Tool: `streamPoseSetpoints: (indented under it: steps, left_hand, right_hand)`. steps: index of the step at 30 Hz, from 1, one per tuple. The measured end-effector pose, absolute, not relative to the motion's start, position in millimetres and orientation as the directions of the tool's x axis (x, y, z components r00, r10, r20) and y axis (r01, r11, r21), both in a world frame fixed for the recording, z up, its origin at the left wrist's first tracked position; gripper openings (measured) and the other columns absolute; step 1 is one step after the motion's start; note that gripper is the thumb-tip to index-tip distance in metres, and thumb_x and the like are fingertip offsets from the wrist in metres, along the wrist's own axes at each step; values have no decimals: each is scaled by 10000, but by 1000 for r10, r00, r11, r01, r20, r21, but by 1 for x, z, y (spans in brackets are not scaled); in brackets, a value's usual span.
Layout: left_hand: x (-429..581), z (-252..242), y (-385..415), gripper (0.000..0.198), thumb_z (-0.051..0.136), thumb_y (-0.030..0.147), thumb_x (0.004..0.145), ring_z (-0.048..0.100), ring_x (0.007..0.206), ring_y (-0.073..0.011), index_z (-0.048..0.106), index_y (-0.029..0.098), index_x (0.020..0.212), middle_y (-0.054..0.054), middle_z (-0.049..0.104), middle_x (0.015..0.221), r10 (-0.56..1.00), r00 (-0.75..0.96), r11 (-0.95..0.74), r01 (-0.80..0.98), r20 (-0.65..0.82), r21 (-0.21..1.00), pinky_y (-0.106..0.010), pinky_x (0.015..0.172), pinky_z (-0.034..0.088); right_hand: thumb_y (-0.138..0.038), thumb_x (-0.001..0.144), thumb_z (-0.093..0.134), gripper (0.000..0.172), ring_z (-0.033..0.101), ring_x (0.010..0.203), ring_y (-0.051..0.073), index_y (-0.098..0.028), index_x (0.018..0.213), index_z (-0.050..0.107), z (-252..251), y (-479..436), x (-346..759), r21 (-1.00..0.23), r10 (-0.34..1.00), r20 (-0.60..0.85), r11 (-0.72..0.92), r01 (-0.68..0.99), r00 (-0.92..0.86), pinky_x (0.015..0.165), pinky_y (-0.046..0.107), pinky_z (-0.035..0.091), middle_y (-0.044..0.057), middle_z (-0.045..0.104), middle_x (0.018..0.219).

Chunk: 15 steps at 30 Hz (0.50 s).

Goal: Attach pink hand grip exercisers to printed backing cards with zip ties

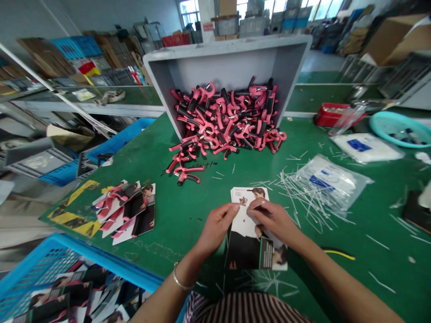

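Observation:
A stack of printed backing cards [244, 251], white above and black below, lies in front of me near the table edge. My left hand [217, 226] is closed at the left side of the top card, thumb over its upper part. Fingers of my right hand [274, 222] are pinched together above the card's right side; whatever they hold is too thin to make out. Loose white cable ties [292, 193] are scattered to the right of the cards. Pink and black hand grippers [232, 114] fill a tipped crate beyond my hands.
The grey crate [225, 51] lies on its side, opening toward me. Carded hand grippers [126, 206] are piled at left, above a blue basket [81, 251] of more cards. At right are bags of cable ties [333, 181], a turquoise basin [397, 123] and a red box [332, 112].

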<state>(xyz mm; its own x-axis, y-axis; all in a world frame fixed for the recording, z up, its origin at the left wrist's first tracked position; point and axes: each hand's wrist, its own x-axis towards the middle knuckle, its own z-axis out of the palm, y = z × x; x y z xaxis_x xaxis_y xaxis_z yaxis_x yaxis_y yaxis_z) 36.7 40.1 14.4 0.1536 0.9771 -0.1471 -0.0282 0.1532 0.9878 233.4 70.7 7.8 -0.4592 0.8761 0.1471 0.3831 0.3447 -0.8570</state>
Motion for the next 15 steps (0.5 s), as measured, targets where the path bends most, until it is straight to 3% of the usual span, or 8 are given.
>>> streamPoseSetpoints:
  steps: [3,8,11,15]
  left_hand:
    - [31,9,39,418,470,490,926,578,691,-168,727,165,984,-27,686,771,974,172,137,78,-148,988,-249,670,435]
    - [22,-7,36,314,554,447,892,516,622,-143,696,181,983,8,604,674,974,187,104,139,-129,985,-234,646,403]
    - [24,-10,34,299,582,442,871,537,672,-151,685,187,989,-7,616,730,973,185,123,103,-140,987,-240,680,422]
    - [38,-10,28,320,731,380,756,551,676,-139,667,176,994,-26,644,789,936,284,237,-77,-207,968,-238,686,443]
  right_hand:
    - [-363,938,549,162,560,758,153,-217,917,616,8,74,240,-928,889,66,222,300,-454,720,266,441,2,620,851]
    - [-412,909,577,214,513,748,149,-203,877,610,-4,72,244,-969,882,-22,96,226,-471,695,254,418,-3,575,815]
    - [-448,887,599,243,499,736,142,-205,888,603,-7,73,243,-991,889,-48,13,130,-455,676,249,411,-7,556,815]
    - [-455,849,648,260,479,704,127,-201,859,595,-4,76,239,-998,894,-66,-56,36,-443,636,235,389,-16,534,800]
